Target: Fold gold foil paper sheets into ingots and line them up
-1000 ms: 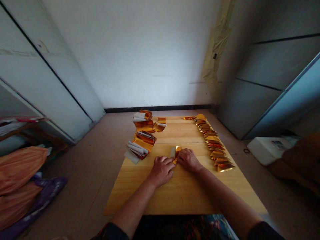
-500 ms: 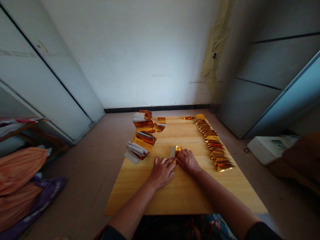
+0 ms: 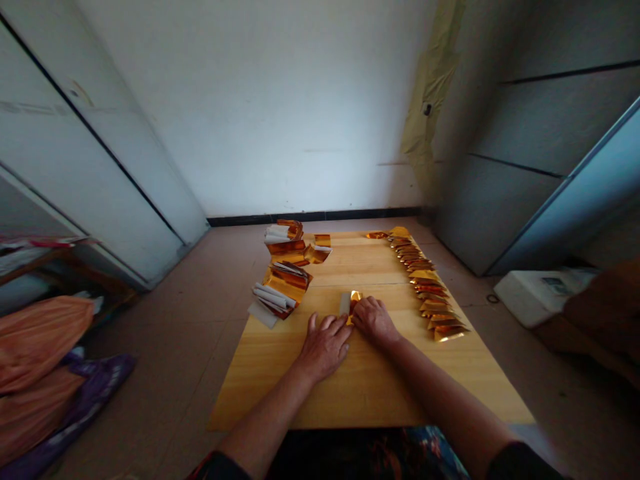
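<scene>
A small sheet of gold foil paper [image 3: 356, 297] lies on the wooden table in front of me, partly folded, its pale grey backing showing on the left side. My left hand [image 3: 326, 343] rests palm down with its fingers spread, the fingertips touching the sheet's near end. Curled fingers of my right hand [image 3: 376, 322] press on the sheet's right side and cover much of it. What the right fingertips pinch beneath them is hidden.
Bundles of gold foil paper [image 3: 289, 283] stand on the table's left side. Along the right edge runs a row of folded gold paper pieces [image 3: 425, 283], with one more piece [image 3: 377, 235] at the far end. A white box [image 3: 523, 297] sits on the floor to the right.
Both hands stay on the foil sheet in nearly the same pose. Only a very slight shift of the whole view shows.
</scene>
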`<state>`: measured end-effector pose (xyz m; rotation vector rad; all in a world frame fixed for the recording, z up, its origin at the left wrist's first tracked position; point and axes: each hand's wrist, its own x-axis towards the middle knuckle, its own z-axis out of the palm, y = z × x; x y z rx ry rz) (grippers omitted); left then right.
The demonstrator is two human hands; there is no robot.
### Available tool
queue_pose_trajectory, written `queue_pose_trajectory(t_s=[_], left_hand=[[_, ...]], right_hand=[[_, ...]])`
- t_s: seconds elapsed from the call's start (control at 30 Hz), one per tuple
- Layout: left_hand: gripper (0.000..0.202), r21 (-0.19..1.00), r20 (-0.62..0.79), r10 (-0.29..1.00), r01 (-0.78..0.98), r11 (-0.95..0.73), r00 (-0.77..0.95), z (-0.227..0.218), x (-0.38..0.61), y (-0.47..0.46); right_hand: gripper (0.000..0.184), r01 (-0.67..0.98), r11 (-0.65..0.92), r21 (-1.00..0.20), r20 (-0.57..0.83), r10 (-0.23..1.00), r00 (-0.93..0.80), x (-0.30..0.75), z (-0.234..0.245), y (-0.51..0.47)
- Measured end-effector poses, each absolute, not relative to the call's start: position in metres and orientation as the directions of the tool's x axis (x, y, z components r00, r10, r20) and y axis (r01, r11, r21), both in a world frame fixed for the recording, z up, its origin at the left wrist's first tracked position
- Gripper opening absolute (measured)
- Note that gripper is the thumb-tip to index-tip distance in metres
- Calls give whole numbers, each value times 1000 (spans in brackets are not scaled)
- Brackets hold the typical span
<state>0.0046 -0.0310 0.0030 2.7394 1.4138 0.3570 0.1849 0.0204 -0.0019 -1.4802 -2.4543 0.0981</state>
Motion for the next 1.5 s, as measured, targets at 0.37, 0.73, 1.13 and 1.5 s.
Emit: queue_pose_trajectory(t_s=[0.37, 0.73, 1.13, 1.5], left_hand=[[34, 162, 202, 827, 815, -557, 525, 6, 9, -34], [34, 184, 206, 831, 814, -551, 516, 6, 10, -33], [9, 220, 315, 879, 874, -433, 357, 6, 38, -19], [26, 215, 383, 801, 800, -561, 459, -9, 7, 2]], right_hand=[[6, 833, 408, -374, 219, 912, -348, 192, -6, 29], [8, 775, 407, -483, 218, 914, -343, 200, -20, 39], [16, 871, 449, -202, 173, 891, -419, 199, 7, 18], [13, 896, 428, -119, 92, 903, -420, 176, 14, -11]])
